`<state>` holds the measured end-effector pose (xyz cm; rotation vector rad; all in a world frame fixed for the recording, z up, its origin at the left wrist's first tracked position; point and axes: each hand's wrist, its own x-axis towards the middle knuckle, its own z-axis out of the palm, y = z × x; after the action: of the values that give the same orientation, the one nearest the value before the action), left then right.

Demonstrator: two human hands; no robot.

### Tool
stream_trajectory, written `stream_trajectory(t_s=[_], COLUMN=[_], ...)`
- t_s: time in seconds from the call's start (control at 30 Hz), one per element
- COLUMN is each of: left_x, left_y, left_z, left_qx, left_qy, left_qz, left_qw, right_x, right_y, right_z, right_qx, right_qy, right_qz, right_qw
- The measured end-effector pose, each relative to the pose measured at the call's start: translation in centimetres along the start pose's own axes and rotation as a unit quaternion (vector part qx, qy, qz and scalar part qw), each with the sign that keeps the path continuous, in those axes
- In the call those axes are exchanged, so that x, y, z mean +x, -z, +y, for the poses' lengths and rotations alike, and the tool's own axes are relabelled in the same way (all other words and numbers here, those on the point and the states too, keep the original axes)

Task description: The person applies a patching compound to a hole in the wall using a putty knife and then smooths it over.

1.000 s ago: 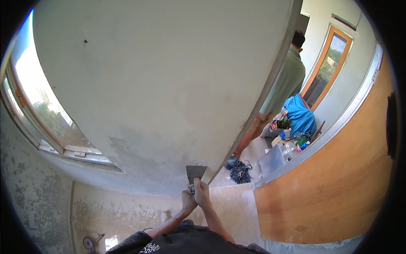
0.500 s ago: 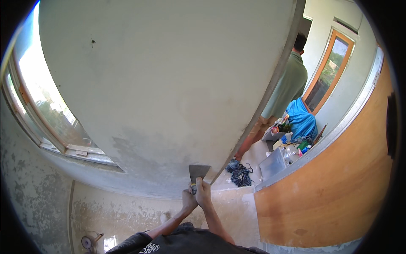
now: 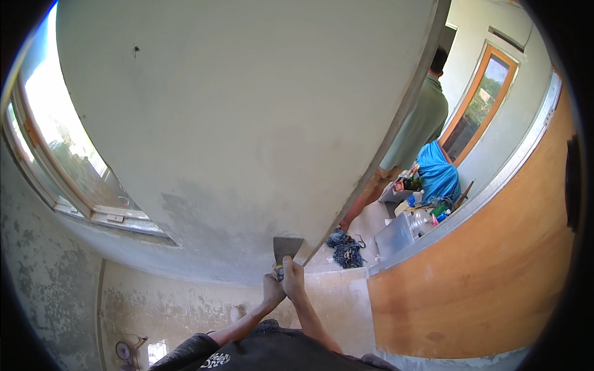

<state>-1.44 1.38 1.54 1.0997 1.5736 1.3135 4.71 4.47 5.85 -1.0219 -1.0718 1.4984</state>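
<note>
A wide-bladed putty knife [image 3: 287,247] is gripped in both my hands, its grey metal blade pointing up against the lower part of a pale plastered wall [image 3: 247,142]. My right hand [image 3: 293,281] is closed round the handle, the thumb laid along it toward the blade. Just left of and below it, my left hand [image 3: 272,289] is closed round the same handle. Most of the handle is hidden by my fingers. Darker grey patches mark the wall left of the blade, and the wall's right edge runs close by on the right.
A person [image 3: 417,117] stands beyond the wall's edge, back turned. Dark cloth [image 3: 346,248] lies on the floor there, near a clear plastic bin [image 3: 396,235] and a blue sheet [image 3: 439,173]. An orange-brown wooden door [image 3: 470,266] is at right, a window [image 3: 80,167] at left.
The view has shifted slightly. My hands and the putty knife stay at about the same spot low on the wall, both still gripping the handle.
</note>
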Motion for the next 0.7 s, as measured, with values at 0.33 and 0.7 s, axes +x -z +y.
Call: stream_trajectory(t_s=[0.33,0.7], left_x=[0.4,1.2], left_y=[-0.2,-0.2], left_z=[0.0,3.4], left_qx=[0.009,-0.026], left_qy=[-0.018,-0.051], left_qz=[0.004,0.0], left_qw=[1.0,0.998], right_x=[0.2,1.2], right_y=[0.3,0.3], right_z=[0.3,-1.2], right_qx=[-0.003,-0.023], right_qy=[0.01,0.048], right_qz=[0.001,0.022], right_qw=[1.0,0.998])
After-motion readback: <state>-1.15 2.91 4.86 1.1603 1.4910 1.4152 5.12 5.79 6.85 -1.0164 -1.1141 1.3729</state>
